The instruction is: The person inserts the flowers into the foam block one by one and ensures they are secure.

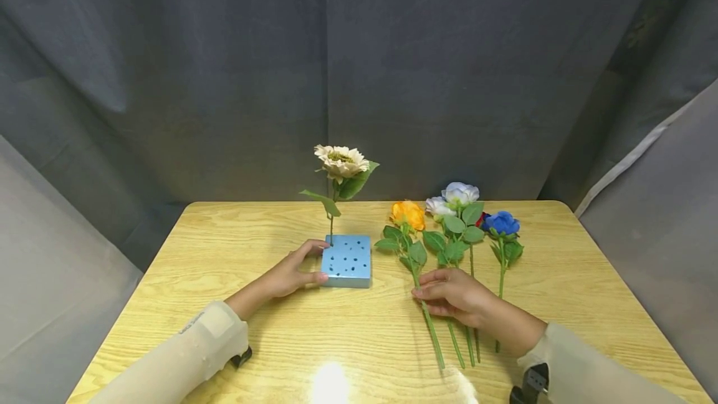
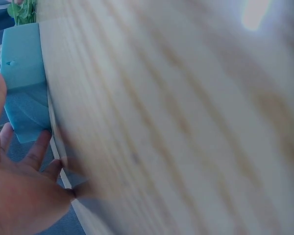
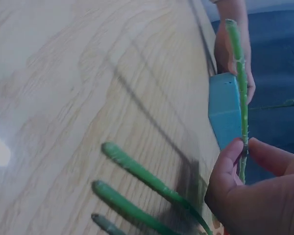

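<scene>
My left hand (image 1: pixel 291 272) holds a blue foam block (image 1: pixel 346 259) by its left side, thumb at the near corner and fingers at the far one. Holes dot the block's top. A cream sunflower (image 1: pixel 341 162) stands upright in its back left part, with two green leaves on the stem. In the left wrist view the fingers lie along the block's side. My right hand (image 1: pixel 457 297) pinches the green stem of an orange rose (image 1: pixel 408 216) between thumb and fingertips. The right wrist view shows that stem (image 3: pixel 241 93) raised off the table, its cut end pointing away from the hand.
Beneath and beyond my right hand lie white roses (image 1: pixel 460 194), a mostly hidden red flower (image 1: pixel 480 219) and a blue rose (image 1: pixel 502 223) on the wooden table (image 1: pixel 224 242). Grey curtains (image 1: pixel 437 80) hang behind the table and at both sides.
</scene>
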`<state>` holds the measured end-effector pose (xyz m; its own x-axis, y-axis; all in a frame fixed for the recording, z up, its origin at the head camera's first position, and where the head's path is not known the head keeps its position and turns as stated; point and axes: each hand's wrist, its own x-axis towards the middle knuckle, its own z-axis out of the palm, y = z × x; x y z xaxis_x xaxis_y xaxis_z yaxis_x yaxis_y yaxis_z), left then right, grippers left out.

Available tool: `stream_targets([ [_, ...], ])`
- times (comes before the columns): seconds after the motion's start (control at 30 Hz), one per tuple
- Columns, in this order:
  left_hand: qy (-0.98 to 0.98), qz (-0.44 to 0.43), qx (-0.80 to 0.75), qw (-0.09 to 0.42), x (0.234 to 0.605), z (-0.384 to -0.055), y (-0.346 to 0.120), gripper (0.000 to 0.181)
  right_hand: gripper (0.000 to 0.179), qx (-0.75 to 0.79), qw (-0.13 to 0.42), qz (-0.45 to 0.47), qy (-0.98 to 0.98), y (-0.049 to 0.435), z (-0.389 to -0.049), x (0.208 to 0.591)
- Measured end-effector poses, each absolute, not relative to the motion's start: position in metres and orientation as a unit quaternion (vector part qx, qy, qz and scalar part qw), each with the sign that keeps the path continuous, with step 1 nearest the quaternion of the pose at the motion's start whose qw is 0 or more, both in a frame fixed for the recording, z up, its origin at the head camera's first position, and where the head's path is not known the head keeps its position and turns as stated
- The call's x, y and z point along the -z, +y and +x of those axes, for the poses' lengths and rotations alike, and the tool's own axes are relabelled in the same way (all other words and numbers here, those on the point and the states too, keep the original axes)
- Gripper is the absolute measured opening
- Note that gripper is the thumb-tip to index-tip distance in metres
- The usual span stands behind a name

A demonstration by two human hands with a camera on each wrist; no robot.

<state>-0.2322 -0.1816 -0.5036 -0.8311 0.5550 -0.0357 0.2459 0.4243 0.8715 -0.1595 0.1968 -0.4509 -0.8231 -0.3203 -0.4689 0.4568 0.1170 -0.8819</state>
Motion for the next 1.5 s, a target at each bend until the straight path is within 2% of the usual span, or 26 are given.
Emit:
stream_targets([
  [0.17, 0.828, 0.239, -0.48, 0.165, 0.502, -0.232, -0.181, 0.07, 0.056, 0.701, 0.325, 0.037, 0.634, 0.202, -0.162, 0.45],
  [0.6, 0.824, 0.239, -0.487, 0.164, 0.504, -0.233, -0.182, 0.069, 0.082, 0.738, 0.382, 0.019, 0.557, 0.206, -0.156, 0.449],
  [0.83, 0.822, 0.241, -0.488, 0.165, 0.504, -0.232, -0.182, 0.068, 0.085, 0.74, 0.382, 0.01, 0.554, 0.205, -0.154, 0.445],
  [1.07, 0.822, 0.238, -0.491, 0.161, 0.505, -0.232, -0.182, 0.068, 0.074, 0.742, 0.37, -0.001, 0.559, 0.201, -0.154, 0.443],
  [1.4, 0.823, 0.237, -0.49, 0.163, 0.506, -0.232, -0.182, 0.068, 0.037, 0.739, 0.323, -0.012, 0.592, 0.191, -0.156, 0.438],
  [1.5, 0.821, 0.238, -0.492, 0.163, 0.506, -0.232, -0.182, 0.068, 0.032, 0.736, 0.299, -0.012, 0.608, 0.187, -0.157, 0.436],
])
